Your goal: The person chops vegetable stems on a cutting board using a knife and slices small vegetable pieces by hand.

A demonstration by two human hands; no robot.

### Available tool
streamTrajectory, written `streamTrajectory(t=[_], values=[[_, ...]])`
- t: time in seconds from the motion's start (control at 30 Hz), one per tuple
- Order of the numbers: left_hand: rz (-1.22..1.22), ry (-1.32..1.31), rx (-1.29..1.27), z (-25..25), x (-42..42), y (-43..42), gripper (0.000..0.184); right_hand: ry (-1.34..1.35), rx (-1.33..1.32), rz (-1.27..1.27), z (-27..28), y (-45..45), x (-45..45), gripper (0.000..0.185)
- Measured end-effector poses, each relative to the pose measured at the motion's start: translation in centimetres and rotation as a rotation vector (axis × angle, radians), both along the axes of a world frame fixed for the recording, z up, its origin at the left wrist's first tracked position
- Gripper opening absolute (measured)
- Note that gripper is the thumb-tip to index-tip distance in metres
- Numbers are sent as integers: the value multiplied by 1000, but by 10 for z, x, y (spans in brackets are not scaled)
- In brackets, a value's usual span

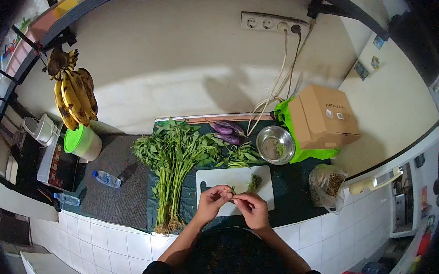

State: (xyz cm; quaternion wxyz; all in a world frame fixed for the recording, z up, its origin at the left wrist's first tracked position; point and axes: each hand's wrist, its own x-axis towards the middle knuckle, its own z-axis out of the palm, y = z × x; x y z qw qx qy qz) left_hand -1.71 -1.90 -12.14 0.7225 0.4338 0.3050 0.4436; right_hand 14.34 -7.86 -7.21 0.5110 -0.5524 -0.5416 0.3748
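Observation:
Over the near edge of the white cutting board (212, 176), my left hand (214, 202) and my right hand (252, 210) meet with fingertips pinched. Between them is a small green sprig (233, 190), mostly hidden by the fingers. A little heap of green trimmings (254, 183) lies on the board's right part. Just behind the board sits a pile of picked green leaves and stems (242, 155). To the left spreads a large bunch of leafy greens (175, 157), its roots toward me. A steel bowl (275, 145) with some green bits in it stands behind the board to the right.
Purple eggplants (227, 131) lie near the wall. A cardboard box (323, 117) rests on a green bag at the back right, with a clear plastic bag (327, 188) in front. Leftward are a water bottle (106, 179), a green-lidded container (82, 142) and hanging bananas (74, 95).

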Motion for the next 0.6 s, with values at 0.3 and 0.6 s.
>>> streamTrajectory(t=[0.3, 0.6], values=[[-116, 97, 56, 8, -4, 3, 19, -16, 75, -90, -11, 2, 5, 11], [-265, 32, 19, 1, -11, 5, 20, 76, 51, 34, -13, 2, 14, 13]])
